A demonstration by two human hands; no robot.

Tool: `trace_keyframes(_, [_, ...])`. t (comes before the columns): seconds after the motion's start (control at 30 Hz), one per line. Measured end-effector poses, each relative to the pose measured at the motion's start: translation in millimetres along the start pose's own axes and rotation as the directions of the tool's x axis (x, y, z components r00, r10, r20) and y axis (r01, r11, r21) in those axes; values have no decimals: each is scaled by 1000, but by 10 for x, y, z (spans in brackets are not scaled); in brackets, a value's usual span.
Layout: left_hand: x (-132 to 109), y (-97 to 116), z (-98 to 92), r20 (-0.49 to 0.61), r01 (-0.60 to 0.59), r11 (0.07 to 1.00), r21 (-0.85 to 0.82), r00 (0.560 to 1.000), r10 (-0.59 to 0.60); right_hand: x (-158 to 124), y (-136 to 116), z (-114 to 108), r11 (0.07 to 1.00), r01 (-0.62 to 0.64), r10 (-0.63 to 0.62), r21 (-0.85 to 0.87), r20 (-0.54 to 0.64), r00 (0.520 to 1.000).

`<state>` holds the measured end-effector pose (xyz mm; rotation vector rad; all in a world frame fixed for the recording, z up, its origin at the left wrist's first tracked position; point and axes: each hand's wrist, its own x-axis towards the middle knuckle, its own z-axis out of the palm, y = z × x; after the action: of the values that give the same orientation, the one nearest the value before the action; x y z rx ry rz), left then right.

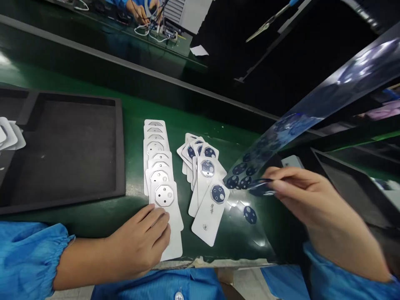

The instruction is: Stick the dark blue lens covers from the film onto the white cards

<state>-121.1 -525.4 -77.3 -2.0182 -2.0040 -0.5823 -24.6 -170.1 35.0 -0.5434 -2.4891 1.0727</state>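
Observation:
My left hand (pixel 146 239) rests on the front of a row of white phone back panels (pixel 172 246), fingers lightly bent over the panel, thumb hidden. Each panel that shows its top has an octagonal camera area with small holes. Between thumb and fingertips of my right hand (pixel 300 196) is a dark blue sticker (pixel 262 187), beside a long clear film strip (pixel 290 125) carrying more such stickers. One loose-looking dark sticker (pixel 250 214) lies below it. Between the hands is a fanned pile of white panels (pixel 208 221) with dark blue stickers on their camera areas.
At left stands a black tray (pixel 78 154) with white panels (pixel 11 133) at its far left. Another dark tray (pixel 350 187) is at right. Across the bench, another person's hands (pixel 142 12) work among cables. Tweezers (pixel 268 25) are at the top right.

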Motion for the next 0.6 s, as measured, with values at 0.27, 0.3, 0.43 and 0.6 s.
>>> trace_keyframes(0.27, [19,-6,-21,24,3,1000,9,1000,-3,-195,-392,1342,804,-448,135,392,613,779])
trace_keyframes(0.3, [17,-4,-21,32,5,1000,8,999,-5,-193,-400,1416,804,-441,119,399,619,777])
trace_keyframes(0.43, [15,8,-12,48,17,1000,-2,999,-17,-238,-408,1538,821,-428,173,378,550,817])
trace_keyframes(0.6, [21,19,7,15,56,998,-19,998,-55,-347,-414,1573,828,-452,240,331,520,820])
